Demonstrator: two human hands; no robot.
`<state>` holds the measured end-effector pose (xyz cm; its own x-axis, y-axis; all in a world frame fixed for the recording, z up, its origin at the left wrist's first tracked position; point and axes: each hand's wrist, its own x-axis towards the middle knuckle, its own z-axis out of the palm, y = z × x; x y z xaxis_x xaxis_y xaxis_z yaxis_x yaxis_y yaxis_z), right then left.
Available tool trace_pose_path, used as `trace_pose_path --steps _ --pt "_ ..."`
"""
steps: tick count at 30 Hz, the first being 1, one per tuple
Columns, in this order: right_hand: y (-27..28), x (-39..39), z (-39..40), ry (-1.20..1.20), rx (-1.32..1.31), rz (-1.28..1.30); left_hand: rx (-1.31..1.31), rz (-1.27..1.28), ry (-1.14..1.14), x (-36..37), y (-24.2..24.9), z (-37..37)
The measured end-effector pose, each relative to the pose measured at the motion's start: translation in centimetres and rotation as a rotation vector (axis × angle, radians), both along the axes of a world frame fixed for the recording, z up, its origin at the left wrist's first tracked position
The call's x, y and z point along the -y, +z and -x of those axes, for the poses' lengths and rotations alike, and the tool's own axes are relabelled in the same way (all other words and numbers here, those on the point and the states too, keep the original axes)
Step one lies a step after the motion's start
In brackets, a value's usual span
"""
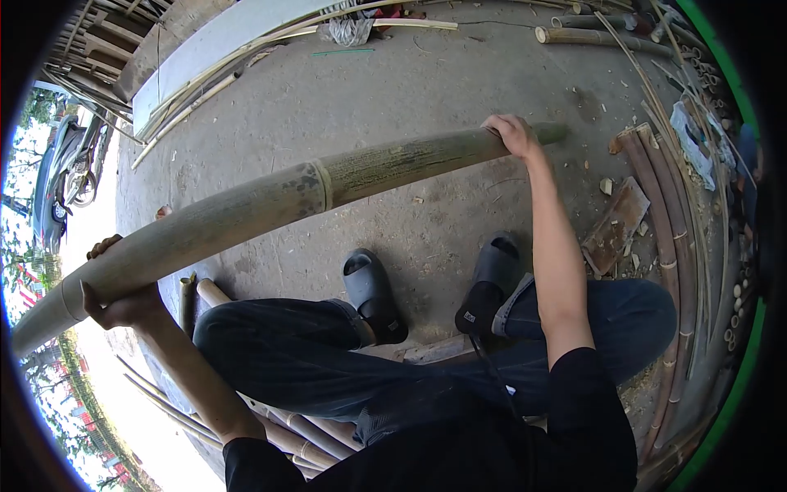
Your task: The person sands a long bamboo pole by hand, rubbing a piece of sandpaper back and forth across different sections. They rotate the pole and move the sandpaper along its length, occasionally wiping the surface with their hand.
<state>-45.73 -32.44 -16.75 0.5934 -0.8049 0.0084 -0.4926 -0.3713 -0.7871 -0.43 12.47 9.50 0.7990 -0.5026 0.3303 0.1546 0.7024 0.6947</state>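
Note:
A long, thick bamboo pole [246, 207] spans the view, its left end nearer and lower, its right end farther off, above the concrete floor. My left hand [123, 307] is wrapped round the pole near its left part, with the thumb on the near side and fingertips over the far side. Near the right end, my right hand [512, 135] grips the pole from above. A ring-shaped node with dark blotches beside it lies between my hands.
My slippered feet [369, 287] rest on the concrete floor [393, 90]. Bamboo poles [668, 262] line the right side, beside a wooden block [619, 225]. More poles [316, 439] lie under and behind my legs. Thin strips [193, 102] lie at the upper left.

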Motion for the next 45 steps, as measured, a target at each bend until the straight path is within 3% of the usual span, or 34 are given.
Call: trace_pose_path --steps 2,4,5,6,7,8,11,13,15,16,18,19,21,22,23,24,25,26,27,28,30,35,37,42,44,45 --pt "1.9 0.4 -0.2 0.01 -0.318 -0.057 0.01 0.004 0.036 0.3 0.4 0.5" --pt "5.7 -3.7 -5.0 0.269 -0.187 -0.074 0.019 0.011 0.053 1.4 0.8 1.6" --pt "8.4 -7.3 -8.1 0.427 -0.05 0.179 0.061 -0.066 0.159 2.1 1.0 2.3" --pt "13.2 -11.0 -10.9 0.527 -0.136 0.027 0.106 -0.151 0.261 2.6 1.1 2.7" --pt "13.8 -14.9 -13.9 0.5 0.225 0.173 0.11 -0.161 0.248 2.4 0.9 2.2" --pt "15.1 -18.4 -16.5 0.383 0.204 0.368 0.084 -0.146 0.217 1.7 0.7 1.1" --pt "15.3 -19.7 -17.8 0.353 0.248 0.368 -0.021 -0.151 0.166 0.9 0.1 -0.2" --pt "11.9 -16.4 -15.4 0.369 0.329 0.311 -0.082 -0.116 0.145 0.7 -0.1 -0.2" --pt "10.1 -10.7 -9.6 0.303 -0.146 -0.073 -0.049 -0.247 0.205 1.3 0.1 1.2" --pt "4.2 -6.5 -6.6 0.255 -0.065 0.17 -0.083 -0.209 0.173 1.0 -0.1 0.7" --pt "1.0 -0.8 0.6 0.019 0.04 -0.235 -0.043 -0.145 0.12 1.6 0.0 1.5" --pt "0.1 1.3 3.0 0.037 0.065 -0.26 -0.042 -0.132 0.134 2.2 0.2 2.1" --pt "0.4 3.1 2.9 0.061 0.094 -0.291 -0.027 0.008 0.086 3.0 0.8 3.1" --pt "2.0 2.7 1.4 0.189 -0.053 -0.369 -0.023 0.003 0.081 2.8 1.0 3.0" --pt "4.0 2.0 -0.6 0.314 -0.198 -0.439 -0.078 0.124 -0.044 2.8 1.0 2.5" --pt "6.5 -0.9 -3.8 0.411 -0.136 -0.447 -0.133 0.245 -0.172 3.0 1.0 2.0" --pt "9.5 -5.3 -7.0 0.585 0.119 -0.204 -0.142 0.296 -0.208 3.1 1.1 1.6" --pt "7.5 -8.3 -11.1 0.569 0.269 0.512 -0.152 0.343 -0.248 3.2 1.3 1.4" --pt "14.7 -13.0 -13.0 0.522 -0.005 0.052 -0.118 0.303 -0.213 3.2 1.4 1.6" --pt "18.3 -16.4 -14.3 0.567 0.059 0.026 -0.082 0.314 -0.259 3.1 1.2 1.2" --pt "18.8 -20.8 -17.0 0.267 0.216 0.413 0.15 0.11 -0.2 2.9 0.9 1.5" --pt "14.3 -19.5 -15.3 0.014 0.537 0.637 0.235 0.022 -0.166 1.4 0.5 0.2" --pt "11.1 -16.3 -11.4 0.006 0.398 0.535 0.283 0.022 -0.125 0.7 -0.1 -0.7" --pt "0.8 -5.5 0.3 -0.163 0.385 0.562 0.358 0.028 -0.107 1.3 0.1 0.0" --pt "0.6 -4.8 0.9 -0.194 0.369 0.611 0.003 -0.127 0.341 4.3 2.9 5.0" --pt "1.4 -5.4 0.3 -0.175 0.363 0.557 0.02 -0.211 0.443 5.2 3.6 5.9"
